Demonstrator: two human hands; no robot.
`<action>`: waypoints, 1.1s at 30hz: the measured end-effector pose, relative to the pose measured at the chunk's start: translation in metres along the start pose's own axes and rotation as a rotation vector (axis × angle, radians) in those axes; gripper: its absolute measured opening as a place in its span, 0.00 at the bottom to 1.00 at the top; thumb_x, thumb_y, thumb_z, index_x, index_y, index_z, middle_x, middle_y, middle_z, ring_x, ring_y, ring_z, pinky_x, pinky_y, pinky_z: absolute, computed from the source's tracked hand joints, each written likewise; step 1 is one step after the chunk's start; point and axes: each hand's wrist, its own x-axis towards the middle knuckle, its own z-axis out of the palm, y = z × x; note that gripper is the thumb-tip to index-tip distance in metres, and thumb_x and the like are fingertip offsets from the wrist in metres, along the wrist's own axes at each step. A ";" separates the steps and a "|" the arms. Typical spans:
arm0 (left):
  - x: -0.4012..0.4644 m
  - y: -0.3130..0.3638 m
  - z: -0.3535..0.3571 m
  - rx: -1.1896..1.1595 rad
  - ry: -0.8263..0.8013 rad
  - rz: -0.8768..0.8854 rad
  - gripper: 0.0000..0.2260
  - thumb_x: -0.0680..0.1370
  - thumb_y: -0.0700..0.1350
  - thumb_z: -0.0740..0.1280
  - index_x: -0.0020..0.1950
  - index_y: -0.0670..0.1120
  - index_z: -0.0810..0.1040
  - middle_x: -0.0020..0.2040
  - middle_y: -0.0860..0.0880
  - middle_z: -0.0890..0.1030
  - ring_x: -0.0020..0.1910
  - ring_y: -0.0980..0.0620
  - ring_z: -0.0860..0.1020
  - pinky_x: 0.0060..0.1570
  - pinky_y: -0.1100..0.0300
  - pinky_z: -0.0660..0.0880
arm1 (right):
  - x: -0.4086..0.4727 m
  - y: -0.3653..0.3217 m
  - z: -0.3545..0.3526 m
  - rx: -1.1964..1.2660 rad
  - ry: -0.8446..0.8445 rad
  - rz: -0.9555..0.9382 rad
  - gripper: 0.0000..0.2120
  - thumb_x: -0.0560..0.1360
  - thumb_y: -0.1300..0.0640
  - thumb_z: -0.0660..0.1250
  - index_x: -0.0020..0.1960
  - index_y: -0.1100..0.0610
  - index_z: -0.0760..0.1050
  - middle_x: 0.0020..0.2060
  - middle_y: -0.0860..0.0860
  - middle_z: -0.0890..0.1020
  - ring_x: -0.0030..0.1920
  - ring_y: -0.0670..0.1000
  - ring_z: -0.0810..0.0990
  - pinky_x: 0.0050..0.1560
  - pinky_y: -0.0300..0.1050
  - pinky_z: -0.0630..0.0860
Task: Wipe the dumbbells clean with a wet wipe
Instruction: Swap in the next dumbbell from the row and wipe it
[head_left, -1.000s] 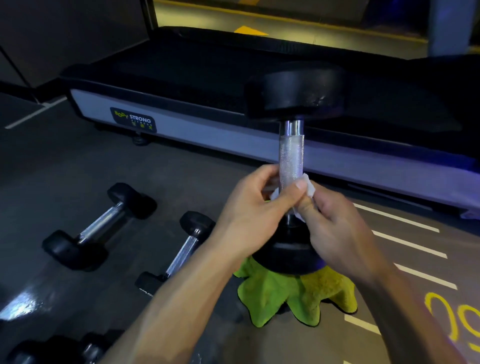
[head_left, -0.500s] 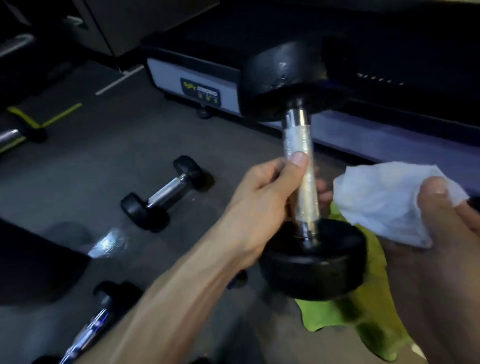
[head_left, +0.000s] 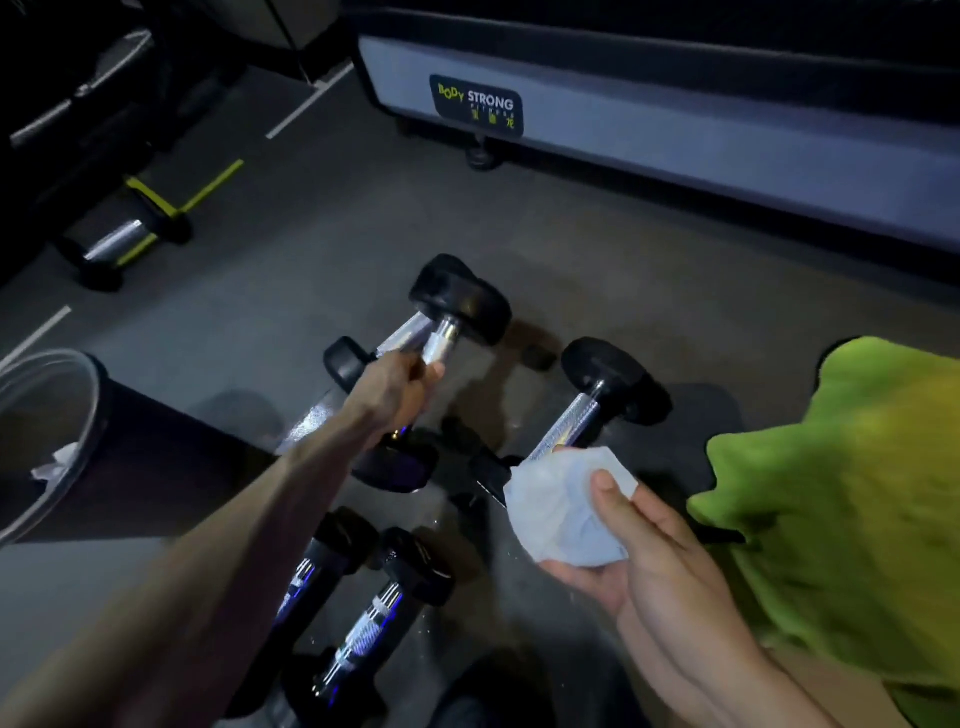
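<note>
My left hand (head_left: 392, 392) grips the chrome handle of a black-headed dumbbell (head_left: 457, 304), holding it low over the floor among the others, tilted with one head up and away. My right hand (head_left: 639, 551) holds a crumpled white wet wipe (head_left: 558, 506) near me, apart from that dumbbell. Another dumbbell (head_left: 597, 400) lies on the floor just beyond the wipe. Two more dumbbells (head_left: 363, 629) lie side by side close to me. A further dumbbell (head_left: 343, 358) lies partly hidden behind my left hand.
A green-yellow cloth (head_left: 841, 493) lies on the floor at the right. A treadmill base (head_left: 675, 135) runs along the back. A bin with a clear liner (head_left: 52, 431) holding used wipes stands at the left. Another dumbbell (head_left: 117, 244) lies at the far left.
The dumbbell was upright on the green cloth with both hands at its handle. My left hand has carried it left and down toward the floor dumbbells; my right hand came away holding the wipe.
</note>
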 end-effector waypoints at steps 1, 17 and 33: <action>0.003 -0.006 0.007 0.053 -0.020 -0.009 0.20 0.85 0.53 0.63 0.35 0.46 0.74 0.31 0.50 0.78 0.32 0.48 0.78 0.33 0.58 0.71 | 0.005 0.002 0.001 -0.012 0.004 0.007 0.13 0.80 0.56 0.65 0.61 0.58 0.82 0.54 0.54 0.88 0.55 0.53 0.87 0.49 0.54 0.86; 0.067 -0.024 0.004 0.213 0.064 0.138 0.04 0.79 0.48 0.70 0.46 0.52 0.84 0.48 0.46 0.88 0.44 0.46 0.84 0.48 0.52 0.81 | 0.064 0.010 0.008 -0.108 0.166 0.062 0.10 0.79 0.60 0.69 0.60 0.57 0.82 0.56 0.54 0.87 0.60 0.56 0.85 0.59 0.63 0.82; 0.145 -0.044 -0.003 0.365 -0.083 0.043 0.13 0.83 0.54 0.65 0.61 0.48 0.79 0.54 0.43 0.82 0.53 0.40 0.81 0.52 0.50 0.76 | 0.061 0.002 0.035 -0.173 0.176 0.063 0.07 0.78 0.59 0.72 0.56 0.56 0.81 0.46 0.49 0.89 0.48 0.49 0.88 0.50 0.56 0.84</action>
